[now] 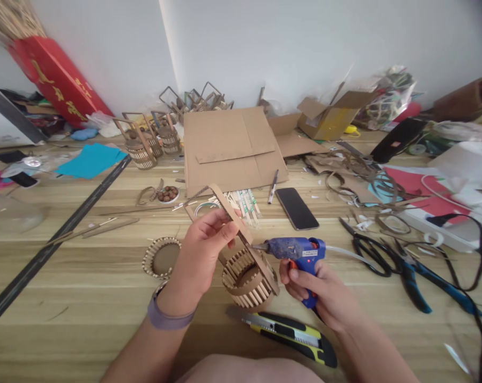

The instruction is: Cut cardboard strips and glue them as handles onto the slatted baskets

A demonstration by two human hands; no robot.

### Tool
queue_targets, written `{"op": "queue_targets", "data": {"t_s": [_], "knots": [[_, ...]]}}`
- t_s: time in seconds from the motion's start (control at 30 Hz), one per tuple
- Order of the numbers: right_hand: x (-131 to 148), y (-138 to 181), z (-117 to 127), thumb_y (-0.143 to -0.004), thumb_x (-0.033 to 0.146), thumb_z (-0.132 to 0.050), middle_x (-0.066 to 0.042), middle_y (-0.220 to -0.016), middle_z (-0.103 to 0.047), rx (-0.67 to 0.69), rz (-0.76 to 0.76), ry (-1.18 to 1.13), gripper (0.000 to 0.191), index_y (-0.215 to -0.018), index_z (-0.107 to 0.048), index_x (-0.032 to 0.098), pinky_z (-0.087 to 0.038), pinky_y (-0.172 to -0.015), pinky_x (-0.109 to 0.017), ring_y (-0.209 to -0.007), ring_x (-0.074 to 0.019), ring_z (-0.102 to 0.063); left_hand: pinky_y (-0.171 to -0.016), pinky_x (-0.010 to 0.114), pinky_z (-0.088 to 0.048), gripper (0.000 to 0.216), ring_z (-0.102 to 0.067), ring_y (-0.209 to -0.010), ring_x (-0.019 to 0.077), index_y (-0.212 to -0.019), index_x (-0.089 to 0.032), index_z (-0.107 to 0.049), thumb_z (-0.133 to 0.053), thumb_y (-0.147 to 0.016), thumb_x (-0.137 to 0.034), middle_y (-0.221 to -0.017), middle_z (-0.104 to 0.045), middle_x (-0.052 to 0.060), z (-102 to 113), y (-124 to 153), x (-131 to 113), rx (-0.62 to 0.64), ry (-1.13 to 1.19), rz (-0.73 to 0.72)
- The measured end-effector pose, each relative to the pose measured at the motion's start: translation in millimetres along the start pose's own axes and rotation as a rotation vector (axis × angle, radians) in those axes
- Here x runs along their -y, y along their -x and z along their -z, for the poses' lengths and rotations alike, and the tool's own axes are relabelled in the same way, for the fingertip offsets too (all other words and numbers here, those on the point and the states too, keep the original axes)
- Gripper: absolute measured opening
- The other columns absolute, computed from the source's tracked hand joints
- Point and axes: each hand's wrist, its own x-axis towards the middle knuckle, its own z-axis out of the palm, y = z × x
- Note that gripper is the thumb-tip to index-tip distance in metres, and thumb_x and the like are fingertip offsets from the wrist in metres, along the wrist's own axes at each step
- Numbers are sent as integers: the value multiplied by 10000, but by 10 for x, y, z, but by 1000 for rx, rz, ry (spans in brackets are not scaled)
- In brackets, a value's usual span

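A small basket (pixel 249 282) of wooden sticks and brown cardboard bands stands on the table in front of me, with a tall cardboard handle (pixel 229 207) rising over it. My left hand (pixel 203 247) pinches a side of that handle between thumb and fingers. In my right hand (pixel 321 287) is a blue glue gun (pixel 294 247), its nozzle at the handle strip just above the basket rim. A clear glue stick sticks out of its back. Left of the basket lies a round stick-edged piece (pixel 161 258), partly hidden by my left hand. A yellow and black utility knife (pixel 291 335) lies nearest me.
Scissors (pixel 371 250) and blue-handled pliers (pixel 416 282) lie at right among cords. Beyond the basket are a phone (pixel 297 208), a pen (pixel 273 186), a dish of brown beads (pixel 169 194) and cardboard sheets (pixel 229 138). Finished-looking baskets (pixel 141 151) stand at the back left.
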Motion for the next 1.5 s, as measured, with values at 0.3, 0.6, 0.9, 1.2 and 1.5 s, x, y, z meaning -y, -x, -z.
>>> {"op": "queue_targets", "data": {"t_s": [0.3, 0.6, 0.9, 1.2, 1.5], "knots": [[44, -1, -61, -694, 391, -810, 21, -535, -507, 21, -14, -2, 284, -643, -681, 143, -211, -437, -240, -441, -59, -331, -552, 196, -418, 312, -533, -640, 103, -875, -184, -747, -846, -669, -397, -718, -661, 12, -37, 24, -13, 12, 12, 30], [24, -2, -79, -684, 398, -831, 4, -589, -554, 8, -18, -62, 289, -657, -687, 148, -211, -434, -223, -440, -40, -313, -577, 200, -479, 313, -600, -646, 108, -854, -182, -749, -878, -628, -357, -739, -685, 8, -67, 37, -29, -5, 78, 75], [-18, 18, -67, -635, 524, -841, -37, -626, -595, -59, -26, -102, 404, -715, -701, 154, -261, -435, -211, -494, -70, -340, -625, 201, -533, 347, -670, -675, 124, -831, -175, -733, -907, -589, -352, -729, -710, 2, -77, 36, -18, 7, 145, 103], [-63, 26, -26, -673, 582, -792, -29, -631, -554, -45, -18, -86, 438, -682, -643, 171, -291, -442, -224, -536, -101, -345, -613, 194, -534, 321, -663, -671, 117, -823, -189, -755, -904, -593, -355, -724, -704, -2, -80, 46, -6, 10, 134, 95], [-72, 19, -26, -678, 624, -764, -10, -591, -504, -41, 12, -42, 475, -657, -617, 173, -280, -442, -223, -530, -102, -327, -631, 204, -548, 326, -668, -669, 117, -827, -182, -752, -907, -593, -349, -757, -730, 13, -92, 54, -17, 19, 150, 100]]}}
